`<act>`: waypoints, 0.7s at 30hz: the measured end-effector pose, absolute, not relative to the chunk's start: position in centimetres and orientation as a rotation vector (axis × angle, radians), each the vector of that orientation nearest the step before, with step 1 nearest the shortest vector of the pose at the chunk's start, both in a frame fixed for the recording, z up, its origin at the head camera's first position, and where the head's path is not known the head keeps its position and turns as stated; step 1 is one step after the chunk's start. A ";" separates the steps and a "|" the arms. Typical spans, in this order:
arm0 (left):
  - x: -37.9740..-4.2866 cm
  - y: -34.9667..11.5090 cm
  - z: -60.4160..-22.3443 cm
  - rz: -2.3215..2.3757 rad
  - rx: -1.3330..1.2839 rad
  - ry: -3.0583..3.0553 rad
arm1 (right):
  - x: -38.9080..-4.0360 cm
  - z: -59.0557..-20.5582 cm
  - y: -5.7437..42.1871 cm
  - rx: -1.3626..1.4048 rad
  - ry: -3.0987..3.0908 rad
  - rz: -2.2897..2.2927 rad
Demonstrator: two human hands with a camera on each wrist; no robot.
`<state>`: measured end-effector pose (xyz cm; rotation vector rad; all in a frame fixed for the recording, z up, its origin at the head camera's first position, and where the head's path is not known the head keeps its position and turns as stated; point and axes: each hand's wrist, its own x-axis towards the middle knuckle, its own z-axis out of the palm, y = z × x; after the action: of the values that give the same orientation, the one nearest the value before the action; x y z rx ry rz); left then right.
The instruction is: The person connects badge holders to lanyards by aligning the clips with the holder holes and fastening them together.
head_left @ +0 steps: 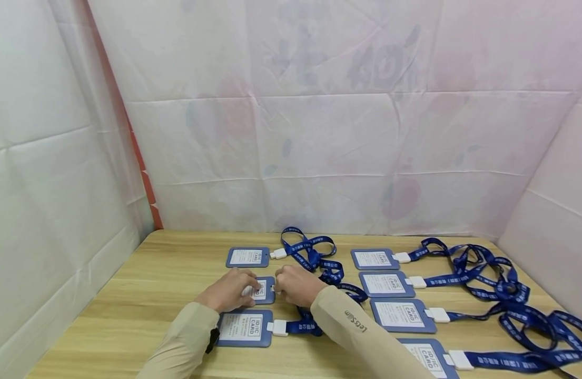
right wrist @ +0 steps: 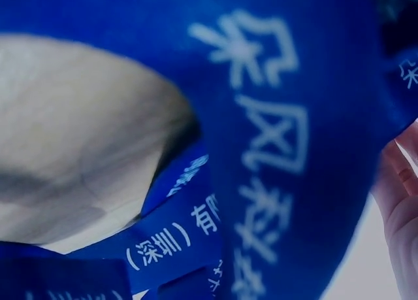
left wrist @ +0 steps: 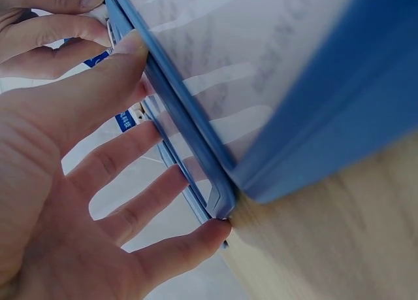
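In the head view, my left hand [head_left: 231,290] holds a blue-framed ID card holder [head_left: 267,290], the middle one of the left column, thumb near its lower edge and fingers toward its upper edge. The left wrist view shows those fingertips [left wrist: 179,176] spread along the holder. At the holder's right end, my right hand [head_left: 297,284] pinches the small white clip of its blue lanyard [head_left: 352,291]. A loop of printed lanyard [right wrist: 274,150] fills most of the right wrist view and hides the pinching fingertips there.
Another card holder [head_left: 247,257] lies just beyond, and one [head_left: 245,327] sits nearer, under the left wrist. On the right, several card holders [head_left: 386,284] form a column, their lanyards [head_left: 490,273] tangled toward the table's right edge. White cloth [head_left: 319,137] hangs around the wooden table [head_left: 144,295].
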<state>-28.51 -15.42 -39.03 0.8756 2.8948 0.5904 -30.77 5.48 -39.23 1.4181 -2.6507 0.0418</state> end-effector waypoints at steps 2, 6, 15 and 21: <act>-28.6 -15.3 -39.1 0.588 0.899 2.895 | -30.8 -39.2 5.6 1.413 -2.656 0.036; -28.7 -15.4 -39.2 0.591 0.912 2.896 | -30.9 -39.4 5.5 1.413 -2.657 0.050; -28.5 -15.4 -39.1 0.598 0.899 2.902 | -30.9 -39.3 5.3 1.394 -2.682 0.033; -28.4 -15.4 -39.0 0.600 0.874 2.903 | -30.8 -39.3 5.2 1.386 -2.688 0.023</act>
<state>-28.42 -15.44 -39.00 0.8738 2.9028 0.5998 -30.78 5.24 -39.26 1.3856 -2.6881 0.0231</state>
